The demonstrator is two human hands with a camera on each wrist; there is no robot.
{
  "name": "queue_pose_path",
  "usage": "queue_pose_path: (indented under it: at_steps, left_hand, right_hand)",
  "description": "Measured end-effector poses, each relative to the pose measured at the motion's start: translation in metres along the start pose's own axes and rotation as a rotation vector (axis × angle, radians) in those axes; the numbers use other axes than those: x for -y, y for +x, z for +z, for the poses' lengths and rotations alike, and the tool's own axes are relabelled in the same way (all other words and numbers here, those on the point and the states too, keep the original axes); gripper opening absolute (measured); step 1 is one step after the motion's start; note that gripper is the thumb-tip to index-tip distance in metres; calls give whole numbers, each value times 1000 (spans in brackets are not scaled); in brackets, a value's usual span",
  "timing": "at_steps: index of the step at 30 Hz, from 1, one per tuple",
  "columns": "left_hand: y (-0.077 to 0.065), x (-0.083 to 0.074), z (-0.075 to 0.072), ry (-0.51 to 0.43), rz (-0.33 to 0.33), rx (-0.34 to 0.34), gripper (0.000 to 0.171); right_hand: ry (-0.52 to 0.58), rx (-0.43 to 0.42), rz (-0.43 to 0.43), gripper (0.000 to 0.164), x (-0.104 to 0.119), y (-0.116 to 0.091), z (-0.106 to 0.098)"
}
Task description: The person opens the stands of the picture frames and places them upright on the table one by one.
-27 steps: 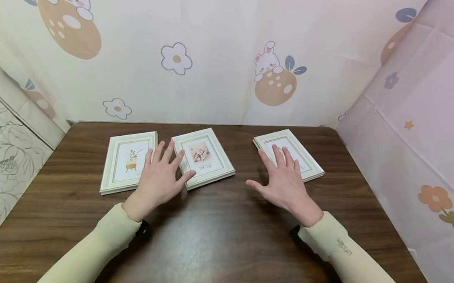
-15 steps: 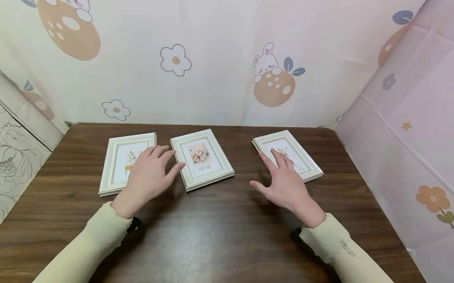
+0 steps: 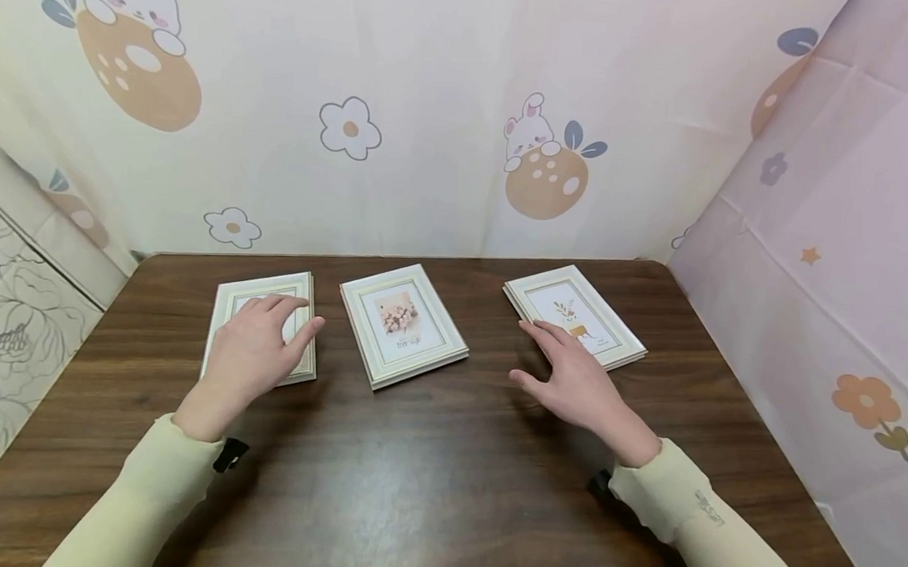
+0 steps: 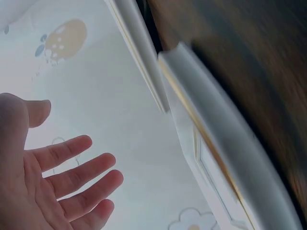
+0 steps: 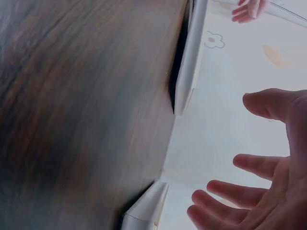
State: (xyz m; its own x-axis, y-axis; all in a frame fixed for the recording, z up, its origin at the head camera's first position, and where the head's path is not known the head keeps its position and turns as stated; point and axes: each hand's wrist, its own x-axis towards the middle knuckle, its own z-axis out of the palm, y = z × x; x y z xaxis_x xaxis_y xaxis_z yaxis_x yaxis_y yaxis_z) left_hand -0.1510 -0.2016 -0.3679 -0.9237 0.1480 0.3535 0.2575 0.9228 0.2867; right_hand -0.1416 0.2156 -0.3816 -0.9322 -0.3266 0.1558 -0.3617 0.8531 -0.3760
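Observation:
My left hand (image 3: 251, 343) hovers over the left picture frame (image 3: 311, 370), covering most of its picture; in the left wrist view its fingers spread loosely, apart from the frame. A second white picture frame (image 3: 405, 322) lies in the middle, turned askew, with a pink flower picture. The right picture frame (image 3: 573, 313) shows a plant in a yellow pot and is also turned. My right hand (image 3: 574, 379) is just at its lower left edge, fingers relaxed and holding nothing. In the right wrist view the right hand (image 5: 259, 191) has its thumb and fingers apart.
All three frames lie face up toward the back of a dark wooden table (image 3: 417, 482). A pale patterned curtain (image 3: 428, 174) hangs behind the table's far edge, and another patterned cloth (image 3: 836, 313) runs along the right side.
My left hand has moved left, from between the left and middle frames to over the left one. My right hand has drawn back slightly, uncovering more of the right frame's picture.

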Motion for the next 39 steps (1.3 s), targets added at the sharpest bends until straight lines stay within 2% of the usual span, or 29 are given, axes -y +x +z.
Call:
queue_pose_path:
  at_steps: [6,13,20,32,39]
  left_hand:
    - [0,15,-11,15,-40,10,42]
    - [4,36,-21,16,-70,14,37]
    - [8,56,-31,15,-115,45,38]
    - [16,87,-39,12,-151,115,41]
    - [19,101,-39,3,-179,165,46]
  right_hand:
    - [101,-4,-14,67,-1,-1,-3]
    - [200,37,26,59,-2,-4,-5]
    - [282,60,47,58,0,-11,-7]
    - [300,57,8,51,2,-13,-15]
    - [290,74,16,48,1,-13,-21]
